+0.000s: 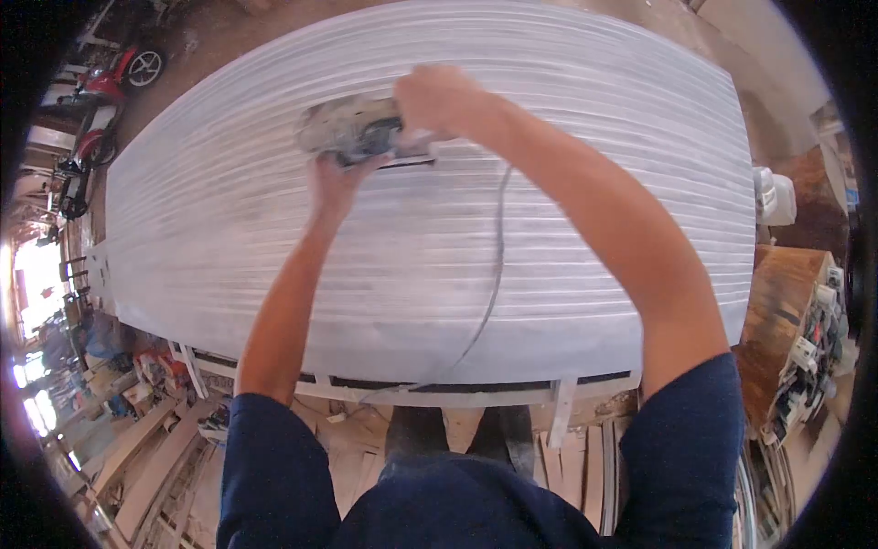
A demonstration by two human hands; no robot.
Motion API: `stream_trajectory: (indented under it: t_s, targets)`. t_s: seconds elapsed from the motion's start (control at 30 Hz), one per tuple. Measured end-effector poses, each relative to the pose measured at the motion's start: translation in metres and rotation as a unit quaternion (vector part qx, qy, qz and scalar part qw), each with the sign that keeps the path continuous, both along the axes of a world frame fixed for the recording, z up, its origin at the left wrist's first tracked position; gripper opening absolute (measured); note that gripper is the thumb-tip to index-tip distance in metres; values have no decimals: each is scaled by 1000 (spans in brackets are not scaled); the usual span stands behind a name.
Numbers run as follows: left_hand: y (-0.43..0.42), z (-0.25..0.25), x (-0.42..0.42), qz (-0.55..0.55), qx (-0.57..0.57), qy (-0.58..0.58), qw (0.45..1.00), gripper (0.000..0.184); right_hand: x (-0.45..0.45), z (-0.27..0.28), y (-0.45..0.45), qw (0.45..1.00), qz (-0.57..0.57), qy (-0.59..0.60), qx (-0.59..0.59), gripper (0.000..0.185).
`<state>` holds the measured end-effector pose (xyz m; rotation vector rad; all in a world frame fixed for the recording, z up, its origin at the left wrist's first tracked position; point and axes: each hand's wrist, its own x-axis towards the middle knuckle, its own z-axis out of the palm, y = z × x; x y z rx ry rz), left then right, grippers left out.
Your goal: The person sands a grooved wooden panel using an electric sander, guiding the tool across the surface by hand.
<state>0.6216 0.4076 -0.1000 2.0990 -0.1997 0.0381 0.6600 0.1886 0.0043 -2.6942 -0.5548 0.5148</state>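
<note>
A dusty grey power sander [334,125] rests on a large white panel [585,302] with long parallel grooves. My right hand [437,99] is closed around the sander's rear handle. Lower down, my left hand [337,181] holds the near side of the sander, its thumb stretched along the edge; its other fingers are partly hidden. A dark power cord [499,238] runs from near the sander across the panel and over its front edge. The sander's underside is hidden against the panel. Pale dust dulls the grooves left of and below the tool.
White frame legs [562,412] support the panel. At right stand a wooden cabinet [782,320] with tools on its side and a white plastic jug [777,199]. Red motorbikes [110,87] are parked at far left. Wooden boards [146,457] lie on the floor at lower left.
</note>
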Motion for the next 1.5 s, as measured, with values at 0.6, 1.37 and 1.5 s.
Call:
stream_trajectory:
  t_s: [0.6,1.37,1.5]
  targets:
    - [-423,1,-73,-141,-4,-143,980,69,-140,9,-395,955,-220,-66,-189,32]
    - [19,-11,55,-51,71,-87,992,87,42,-17,12,983,-47,-81,-158,43]
    - [123,26,49,-94,25,-95,991,79,47,-16,113,988,6,-96,-120,38]
